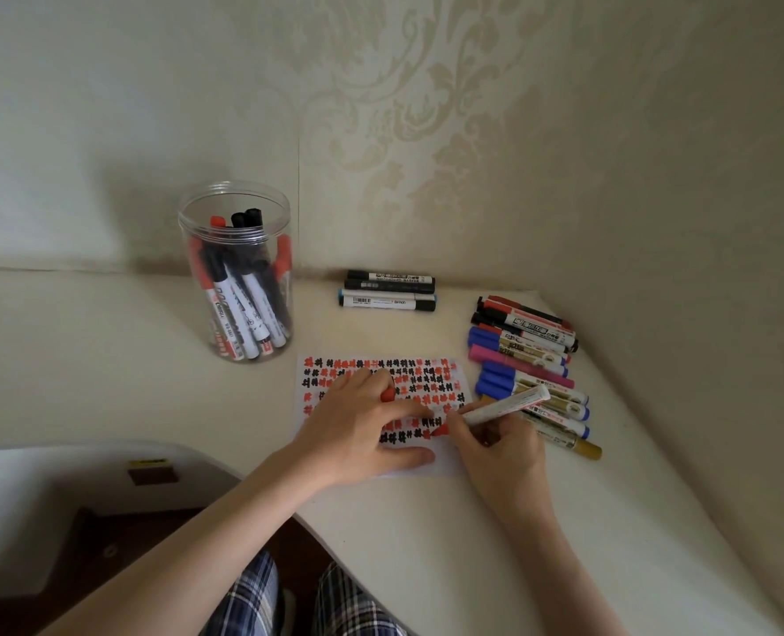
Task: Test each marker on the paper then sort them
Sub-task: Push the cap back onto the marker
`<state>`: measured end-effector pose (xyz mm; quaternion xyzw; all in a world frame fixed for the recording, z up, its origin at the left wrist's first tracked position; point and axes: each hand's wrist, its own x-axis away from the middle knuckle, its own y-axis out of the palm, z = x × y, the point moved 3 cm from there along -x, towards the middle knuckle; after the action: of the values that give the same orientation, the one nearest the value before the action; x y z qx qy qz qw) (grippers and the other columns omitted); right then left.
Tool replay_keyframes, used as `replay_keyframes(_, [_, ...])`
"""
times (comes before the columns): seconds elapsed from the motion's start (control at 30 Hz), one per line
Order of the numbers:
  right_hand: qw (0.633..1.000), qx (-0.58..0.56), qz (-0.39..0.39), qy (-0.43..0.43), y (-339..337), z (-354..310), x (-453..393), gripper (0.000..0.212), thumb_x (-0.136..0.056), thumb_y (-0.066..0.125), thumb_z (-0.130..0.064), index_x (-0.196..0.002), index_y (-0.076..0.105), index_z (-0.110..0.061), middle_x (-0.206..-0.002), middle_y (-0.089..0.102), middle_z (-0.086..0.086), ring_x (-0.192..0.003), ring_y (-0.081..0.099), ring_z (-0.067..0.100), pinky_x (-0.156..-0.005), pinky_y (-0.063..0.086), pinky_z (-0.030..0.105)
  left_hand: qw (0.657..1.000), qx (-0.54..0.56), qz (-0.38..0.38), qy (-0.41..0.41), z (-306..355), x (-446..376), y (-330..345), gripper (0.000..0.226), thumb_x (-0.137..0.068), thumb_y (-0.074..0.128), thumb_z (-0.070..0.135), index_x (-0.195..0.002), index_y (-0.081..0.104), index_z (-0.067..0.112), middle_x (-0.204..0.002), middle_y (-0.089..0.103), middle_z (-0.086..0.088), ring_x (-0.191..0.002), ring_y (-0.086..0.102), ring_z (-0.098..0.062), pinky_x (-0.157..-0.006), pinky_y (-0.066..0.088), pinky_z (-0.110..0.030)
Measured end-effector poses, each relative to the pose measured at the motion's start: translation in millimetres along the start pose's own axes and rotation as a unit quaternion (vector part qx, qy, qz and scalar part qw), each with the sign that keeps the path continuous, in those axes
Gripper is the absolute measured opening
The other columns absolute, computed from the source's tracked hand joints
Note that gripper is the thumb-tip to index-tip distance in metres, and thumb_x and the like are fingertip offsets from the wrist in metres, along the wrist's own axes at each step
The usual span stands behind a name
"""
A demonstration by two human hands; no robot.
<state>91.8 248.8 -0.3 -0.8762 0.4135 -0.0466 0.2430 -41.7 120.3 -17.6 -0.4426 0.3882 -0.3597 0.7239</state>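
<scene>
Plaid-trousered knees sit nearest, below the table. Right hand grips a white red-tipped marker, testing it on the scribbled white paper. Left hand presses the sheet, pinching a red cap. Next likely comes recapping, then sorting. Marks under both hands are hidden.
</scene>
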Motion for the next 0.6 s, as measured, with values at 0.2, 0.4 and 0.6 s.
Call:
replay_keyframes(0.2, [1.000,-0.005,0.022,0.010,-1.6,0.7,0.0,0.017,-0.084,0.074,-0.023,-0.071,0.064,-0.023,-0.064,0.065,-0.007,-0.055,0.057,-0.002,-0.048,0.042,0.015,1.000,-0.001,-0.006,-0.002,0.1,1.0,0.3,0.062,-0.077,0.040,0.082,-0.128,0.054,0.049,-0.100,0.039,0.012,-0.093,0.033,-0.008,-0.077,0.028,-0.026])
replay_keyframes(0.4, [1.000,0.003,0.014,0.007,-0.2,-0.6,0.4,0.014,-0.083,0.074,-0.024,-0.072,0.067,-0.020,-0.062,0.066,-0.005,-0.054,0.058,0.001,-0.046,0.042,0.017,1.000,0.001,-0.001,0.004,-0.9,0.7,1.2,0.062,-0.077,0.040,0.082,-0.127,0.055,0.049,-0.099,0.039,0.012,-0.092,0.032,-0.008,-0.076,0.028,-0.026])
replay_keyframes(0.6, [1.000,-0.007,0.018,0.014,-0.4,-0.6,0.5,0.017,-0.084,0.074,-0.022,-0.071,0.065,-0.016,-0.062,0.065,-0.003,-0.051,0.055,-0.001,-0.046,0.040,0.016,1.000,0.003,0.008,0.012,-2.9,0.6,3.7,0.059,-0.079,0.042,0.081,-0.127,0.054,0.049,-0.100,0.038,0.013,-0.093,0.033,-0.007,-0.077,0.028,-0.025])
